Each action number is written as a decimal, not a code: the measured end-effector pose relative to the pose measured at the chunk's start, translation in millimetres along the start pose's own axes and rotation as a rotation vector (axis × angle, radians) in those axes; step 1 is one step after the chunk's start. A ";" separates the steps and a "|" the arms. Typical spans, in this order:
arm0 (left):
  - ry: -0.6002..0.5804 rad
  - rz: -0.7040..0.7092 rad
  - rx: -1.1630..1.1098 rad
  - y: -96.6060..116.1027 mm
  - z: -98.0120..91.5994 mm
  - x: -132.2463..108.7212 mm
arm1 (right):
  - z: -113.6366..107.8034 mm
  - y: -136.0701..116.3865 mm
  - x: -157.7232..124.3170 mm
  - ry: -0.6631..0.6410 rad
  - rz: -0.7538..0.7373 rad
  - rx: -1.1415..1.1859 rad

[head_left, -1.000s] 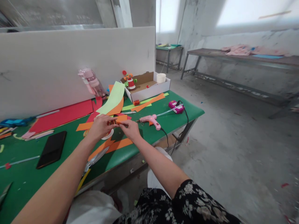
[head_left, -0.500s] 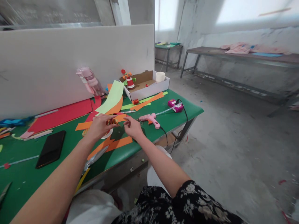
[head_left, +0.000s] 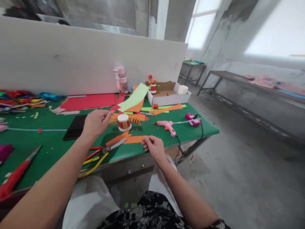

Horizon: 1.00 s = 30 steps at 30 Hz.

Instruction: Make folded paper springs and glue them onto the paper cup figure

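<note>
A small red cup-shaped paper piece point(head_left: 124, 124) with a white top stands upright on the green table. Pleated orange-and-green paper strips point(head_left: 135, 121) stick out from both its sides. My left hand point(head_left: 96, 122) is just left of it, thumb and forefinger apart near the left pleated strip. At the table's front edge, my right hand point(head_left: 154, 147) hovers with loosely bent fingers, by the end of a flat orange paper strip point(head_left: 135, 139). No held object shows in either hand. Red-and-yellow-handled scissors point(head_left: 111, 147) lie in front of the cup piece.
A pink glue gun point(head_left: 166, 124) lies to the right, its cord running to a purple power block point(head_left: 192, 120). Behind are a white cardboard box point(head_left: 170, 100), a pink bottle point(head_left: 122, 81) and coloured paper point(head_left: 134, 98). A black phone point(head_left: 74, 128) and red-handled cutters point(head_left: 17, 175) lie left.
Both hands have drawn apart and let go of the pleated paper; the cup piece now stands uncovered. My right hand came down toward the front edge. The view has swung left.
</note>
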<state>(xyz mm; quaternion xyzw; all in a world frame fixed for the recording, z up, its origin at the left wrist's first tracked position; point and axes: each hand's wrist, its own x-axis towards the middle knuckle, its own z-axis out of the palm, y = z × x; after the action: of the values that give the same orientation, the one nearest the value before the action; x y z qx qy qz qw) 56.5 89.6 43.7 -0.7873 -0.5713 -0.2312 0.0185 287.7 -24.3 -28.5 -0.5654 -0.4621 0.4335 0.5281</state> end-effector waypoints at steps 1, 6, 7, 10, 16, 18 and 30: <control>0.011 -0.083 0.009 -10.0 -1.1 -9.2 | 2.7 0.8 -1.2 -0.023 0.022 -0.004; -0.048 -0.230 0.019 -33.2 5.0 -56.1 | 23.7 -4.7 5.7 -0.149 -0.006 -0.244; -0.049 -0.228 0.002 -31.5 6.3 -64.0 | 29.9 -7.4 8.7 -0.158 -0.048 -0.329; -0.028 -0.180 -0.044 -20.0 8.2 -83.6 | 50.1 -17.1 19.9 -0.123 -0.224 -0.632; 0.014 -0.079 -0.071 -3.7 4.7 -107.5 | 75.9 -36.8 45.9 -0.056 -0.082 -1.104; 0.029 -0.050 -0.068 -2.8 1.5 -112.5 | 78.6 -41.3 53.2 -0.043 -0.029 -1.169; 0.108 0.072 -0.133 -7.0 -14.0 -141.5 | 85.2 -42.2 75.2 -0.038 0.008 -1.185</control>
<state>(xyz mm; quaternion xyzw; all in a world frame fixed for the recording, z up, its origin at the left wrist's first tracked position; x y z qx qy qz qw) 11.4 -38.2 0.0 -0.7931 -0.5243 -0.3099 0.0050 216.4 66.8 7.8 -0.7578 -0.6325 0.1139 0.1124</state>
